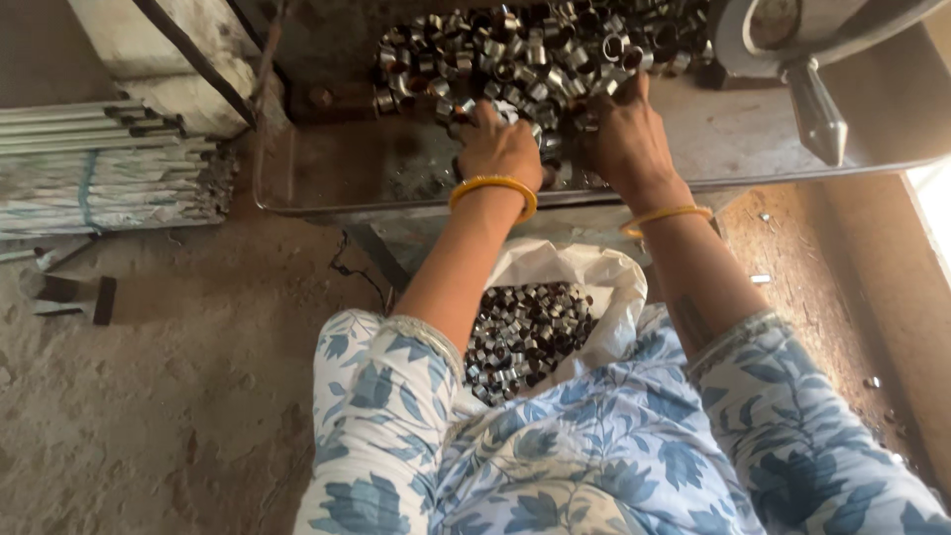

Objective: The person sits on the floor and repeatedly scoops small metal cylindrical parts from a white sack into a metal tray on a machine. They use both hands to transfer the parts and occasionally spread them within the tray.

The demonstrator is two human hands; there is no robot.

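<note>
The metal rings [535, 50] are short, shiny, silver-grey sleeves, all about alike, heaped loosely at the back of a rusty metal tray [396, 168] that serves as the surface, with a few strays lying nearer its front edge. Both hands are sunk into the near side of this heap. The left hand [500, 149] lies knuckles up, its fingers curled down among the rings, so it is closed loosely over them, though what exactly it grips cannot be told. The right hand [626, 134] also rests on the pile, fingers bent and partly buried, one finger reaching up to the rings above it. Each wrist wears a yellow bangle [492, 186]. Directly below the tray's front edge, between the person's forearms, a white plastic sack [584, 267] stands open in the lap, its mouth folded back and its inside well filled with the same dark, gleaming rings. The sleeves and lap are in white cloth with a blue leaf print. At the tray's right end a grey cone-tipped machine part [817, 109] points downward. To the left, on the dirt floor [149, 396], lies a bundle of pale tubes [89, 139] bound with a blue strap.
</note>
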